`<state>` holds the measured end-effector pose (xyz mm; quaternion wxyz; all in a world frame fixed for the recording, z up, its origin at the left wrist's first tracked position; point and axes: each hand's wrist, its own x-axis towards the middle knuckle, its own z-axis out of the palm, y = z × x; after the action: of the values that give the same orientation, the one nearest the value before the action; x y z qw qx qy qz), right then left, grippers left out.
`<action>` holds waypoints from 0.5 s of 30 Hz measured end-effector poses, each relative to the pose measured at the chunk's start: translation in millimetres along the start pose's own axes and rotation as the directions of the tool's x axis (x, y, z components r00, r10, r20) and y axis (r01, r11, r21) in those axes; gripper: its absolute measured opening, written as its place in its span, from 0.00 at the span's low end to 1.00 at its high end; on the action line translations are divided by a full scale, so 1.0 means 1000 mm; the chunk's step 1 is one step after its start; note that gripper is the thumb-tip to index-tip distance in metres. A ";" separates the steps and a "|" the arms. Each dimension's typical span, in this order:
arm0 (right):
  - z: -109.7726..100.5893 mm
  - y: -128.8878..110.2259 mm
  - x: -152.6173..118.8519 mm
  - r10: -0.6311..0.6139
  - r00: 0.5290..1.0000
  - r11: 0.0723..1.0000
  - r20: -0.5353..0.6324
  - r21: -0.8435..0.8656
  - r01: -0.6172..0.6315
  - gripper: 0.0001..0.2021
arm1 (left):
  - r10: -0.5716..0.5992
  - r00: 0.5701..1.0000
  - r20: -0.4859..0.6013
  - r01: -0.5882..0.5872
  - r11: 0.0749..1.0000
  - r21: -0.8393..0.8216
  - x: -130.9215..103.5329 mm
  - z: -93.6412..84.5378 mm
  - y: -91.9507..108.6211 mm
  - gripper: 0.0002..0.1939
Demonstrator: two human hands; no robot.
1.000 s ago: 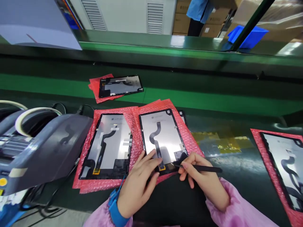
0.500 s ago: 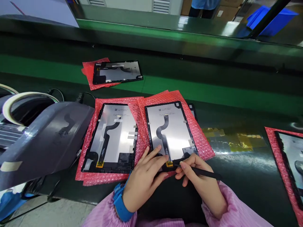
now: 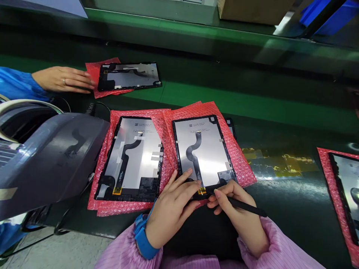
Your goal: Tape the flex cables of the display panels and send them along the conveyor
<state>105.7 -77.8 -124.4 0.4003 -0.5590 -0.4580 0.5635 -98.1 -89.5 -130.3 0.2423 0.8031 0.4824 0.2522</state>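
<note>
A screen panel [image 3: 210, 153] with a black frame and a silver back lies on red bubble wrap [image 3: 241, 164]. My left hand [image 3: 175, 201] rests on its lower left corner, fingers apart, with a blue band round the wrist. In my right hand [image 3: 231, 203] is a slim black tool [image 3: 246, 206], its tip near the gold connector [image 3: 202, 191] at the bottom of the dark ribbon cable [image 3: 196, 164]. A similar panel [image 3: 146, 157] lies to the left on more red wrap, its own ribbon cable running down to a gold end.
Another person's hand [image 3: 66, 79] touches the red wrap under a far panel [image 3: 140, 77]. A grey machine [image 3: 70, 149] stands at the left. Yellowish tape pieces [image 3: 280, 166] lie at the right, with one more panel [image 3: 349, 186] at the right edge.
Another person's hand and blue sleeve have come in from the left at the far panel. The view has shifted slightly. My hands have hardly moved on the near panel.
</note>
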 end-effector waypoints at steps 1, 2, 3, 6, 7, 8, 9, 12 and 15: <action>0.000 0.000 0.000 0.003 1.000 1.000 -0.004 0.000 -0.003 0.18 | -0.002 1.000 0.002 0.002 1.000 0.002 0.000 0.000 0.000 0.20; 0.000 0.000 0.000 0.007 1.000 1.000 -0.007 0.001 -0.007 0.18 | -0.003 1.000 0.003 0.003 1.000 0.003 0.000 0.000 0.000 0.20; 0.000 0.000 0.000 0.012 1.000 1.000 -0.010 0.003 -0.012 0.18 | -0.003 1.000 0.002 0.003 1.000 0.003 0.000 0.001 -0.001 0.19; 0.000 0.001 0.000 0.032 0.999 0.999 -0.009 0.010 -0.032 0.19 | 0.005 1.000 -0.008 -0.005 1.000 -0.002 0.000 0.001 -0.001 0.18; 0.000 0.002 0.000 0.036 0.999 0.999 -0.009 0.011 -0.036 0.19 | 0.008 1.000 -0.011 -0.008 1.000 -0.001 0.000 0.001 -0.001 0.17; 0.000 0.002 0.000 0.040 0.999 0.999 -0.008 0.012 -0.040 0.18 | 0.011 1.000 -0.013 -0.011 1.000 0.003 0.001 0.001 -0.001 0.17; -0.001 0.003 -0.001 0.042 0.999 0.999 -0.008 0.012 -0.042 0.18 | 0.016 1.000 -0.009 -0.016 1.000 0.009 0.001 0.001 -0.001 0.16; -0.001 0.005 -0.002 0.048 0.999 0.999 -0.003 0.000 -0.048 0.18 | 0.031 0.998 0.048 -0.034 0.998 0.050 0.002 -0.002 0.000 0.15; -0.002 0.006 -0.001 0.038 0.999 0.999 -0.010 -0.034 -0.039 0.17 | 0.050 0.994 0.097 -0.061 0.992 0.114 0.001 -0.004 -0.001 0.15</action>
<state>108.6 -80.5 -130.1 0.3820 -0.5772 -0.4547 0.5605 -101.5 -87.8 -127.6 0.2100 0.8399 0.4621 0.1921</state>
